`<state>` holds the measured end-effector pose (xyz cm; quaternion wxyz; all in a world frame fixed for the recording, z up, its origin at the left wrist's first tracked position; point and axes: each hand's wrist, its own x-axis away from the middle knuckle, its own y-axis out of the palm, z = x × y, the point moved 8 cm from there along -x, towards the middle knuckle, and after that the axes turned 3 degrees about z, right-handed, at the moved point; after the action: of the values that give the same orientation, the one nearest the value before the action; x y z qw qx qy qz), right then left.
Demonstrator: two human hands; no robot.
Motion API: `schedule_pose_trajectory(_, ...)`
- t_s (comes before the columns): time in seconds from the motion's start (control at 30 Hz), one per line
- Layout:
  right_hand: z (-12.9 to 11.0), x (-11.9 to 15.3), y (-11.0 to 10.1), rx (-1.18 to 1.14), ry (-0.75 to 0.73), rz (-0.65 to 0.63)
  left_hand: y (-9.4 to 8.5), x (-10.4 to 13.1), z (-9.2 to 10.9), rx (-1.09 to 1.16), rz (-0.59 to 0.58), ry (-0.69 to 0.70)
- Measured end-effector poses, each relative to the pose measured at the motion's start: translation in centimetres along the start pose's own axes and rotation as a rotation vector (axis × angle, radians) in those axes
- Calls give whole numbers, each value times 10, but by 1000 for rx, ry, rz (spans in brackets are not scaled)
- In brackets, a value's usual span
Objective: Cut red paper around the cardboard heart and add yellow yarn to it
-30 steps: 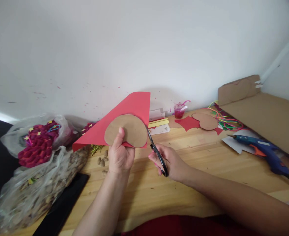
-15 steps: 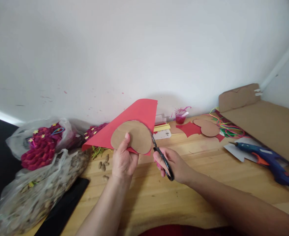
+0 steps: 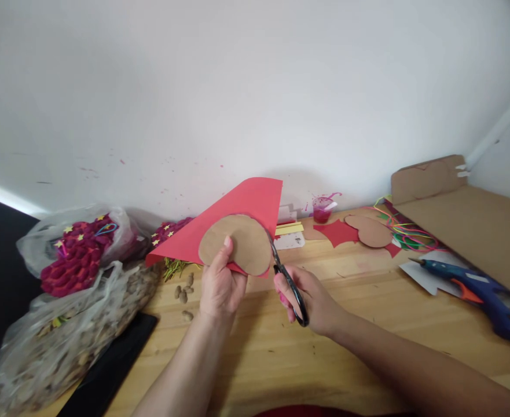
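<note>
My left hand (image 3: 223,284) grips a red paper sheet (image 3: 250,200) together with a brown cardboard cutout (image 3: 248,246), its thumb lying on the cardboard. The cutout is rounded, perhaps heart-shaped, and rests against the paper. In my right hand (image 3: 309,298) is a pair of black-handled scissors (image 3: 297,298), my fingers closed round the handles. The blades meet the red paper along the right edge of the cardboard. How far the blades are apart cannot be made out.
Plastic bags with peanuts (image 3: 76,341) and dark red pieces (image 3: 74,263) lie left. Loose peanuts (image 3: 183,294) sit nearby. Behind stands a cup of red paint (image 3: 322,213). Rightward are another cardboard heart (image 3: 370,233), a blue glue gun (image 3: 476,289) and a cardboard box (image 3: 467,226).
The whole view has shifted slightly. Both hands keep their hold, and the scissors stay at the right edge of the cutout with little visible movement.
</note>
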<state>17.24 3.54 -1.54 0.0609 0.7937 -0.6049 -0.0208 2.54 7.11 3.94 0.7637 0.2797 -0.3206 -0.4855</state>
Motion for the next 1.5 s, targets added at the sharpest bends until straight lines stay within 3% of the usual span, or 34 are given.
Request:
schedule_pose_trajectory(0.4, -8, -1, -4, 65, 24, -8, 1, -3, 10, -19, -16, -21)
schedule_pose_trajectory(0.8, -11, -4, -8, 21, -19, -23, 3, 6, -5, -62, -46, -57)
schedule_pose_trajectory(1.27, -20, 1, -9, 69, 67, 14, 2, 1, 5, -89, -39, -39)
schedule_pose_trajectory(1.5, -23, 1, -12, 134, 35, 0, 2, -1, 10, -84, -52, -38)
